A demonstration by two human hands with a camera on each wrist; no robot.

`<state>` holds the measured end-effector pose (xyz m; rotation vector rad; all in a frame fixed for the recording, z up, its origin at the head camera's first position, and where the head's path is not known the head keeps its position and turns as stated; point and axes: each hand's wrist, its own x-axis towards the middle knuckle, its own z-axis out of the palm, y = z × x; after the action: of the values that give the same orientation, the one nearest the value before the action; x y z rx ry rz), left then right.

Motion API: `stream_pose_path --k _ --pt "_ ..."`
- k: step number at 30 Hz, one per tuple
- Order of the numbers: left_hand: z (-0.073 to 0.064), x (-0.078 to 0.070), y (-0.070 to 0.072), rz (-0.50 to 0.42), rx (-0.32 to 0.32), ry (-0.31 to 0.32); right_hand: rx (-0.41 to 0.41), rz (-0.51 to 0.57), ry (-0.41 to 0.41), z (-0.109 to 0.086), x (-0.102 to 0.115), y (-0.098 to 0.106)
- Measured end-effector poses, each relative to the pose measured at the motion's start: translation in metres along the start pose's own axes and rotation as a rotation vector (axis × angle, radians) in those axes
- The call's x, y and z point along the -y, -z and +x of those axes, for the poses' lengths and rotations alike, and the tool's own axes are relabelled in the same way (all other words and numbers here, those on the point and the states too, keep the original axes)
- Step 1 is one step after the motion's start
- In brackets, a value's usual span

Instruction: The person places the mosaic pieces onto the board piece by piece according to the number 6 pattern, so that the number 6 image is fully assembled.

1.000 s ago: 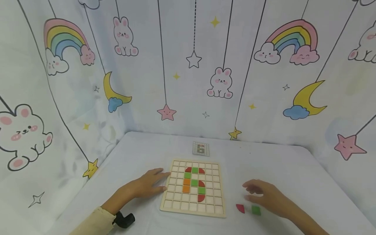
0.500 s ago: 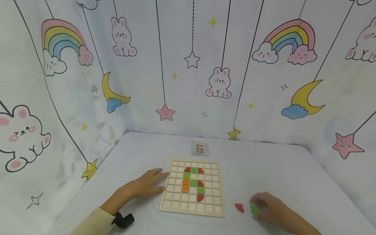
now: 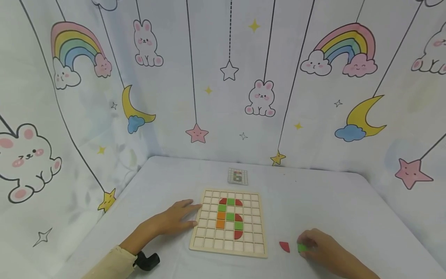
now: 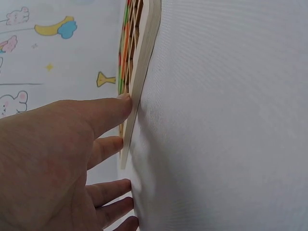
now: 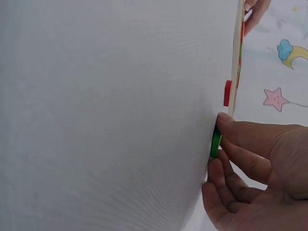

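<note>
A wooden grid board lies on the table with red, green and orange tiles set in several of its cells. My left hand rests against the board's left edge, thumb and fingers extended; the left wrist view shows thumb and index finger touching the wooden rim. To the right of the board, my right hand pinches a green square tile at the table surface. The right wrist view shows this green tile between thumb and fingers. Just left of that hand lies a red quarter-round tile.
A small card with a gridded figure lies behind the board. A black object sits by the left sleeve. Patterned cloth walls rise behind and beside the white table.
My right hand has come down from above the loose tiles and taken hold of the green tile. The left hand and the board have stayed in place.
</note>
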<state>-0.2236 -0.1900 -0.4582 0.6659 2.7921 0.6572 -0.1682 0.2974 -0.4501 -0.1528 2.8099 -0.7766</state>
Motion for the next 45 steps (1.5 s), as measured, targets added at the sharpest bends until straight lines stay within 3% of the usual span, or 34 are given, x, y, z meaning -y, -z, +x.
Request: stream_pose_path --k 17,24,32,38,45 --pt "0.001 0.0 -0.002 0.002 0.001 0.028 0.03 0.002 -0.034 -0.002 -0.002 0.003" --pt "0.0 -0.002 0.0 -0.004 0.005 0.036 -0.013 -0.012 0.023 0.001 0.005 0.004" --pt "0.0 -0.001 -0.001 -0.003 0.009 0.045 -0.068 -0.021 0.099 0.013 0.029 0.003" --pt "0.0 -0.001 -0.001 -0.011 0.004 0.044 -0.068 0.011 0.178 0.028 0.054 -0.007" --pt "-0.001 -0.002 0.0 -0.015 0.0 0.041 -0.046 0.004 0.197 0.043 0.092 -0.022"
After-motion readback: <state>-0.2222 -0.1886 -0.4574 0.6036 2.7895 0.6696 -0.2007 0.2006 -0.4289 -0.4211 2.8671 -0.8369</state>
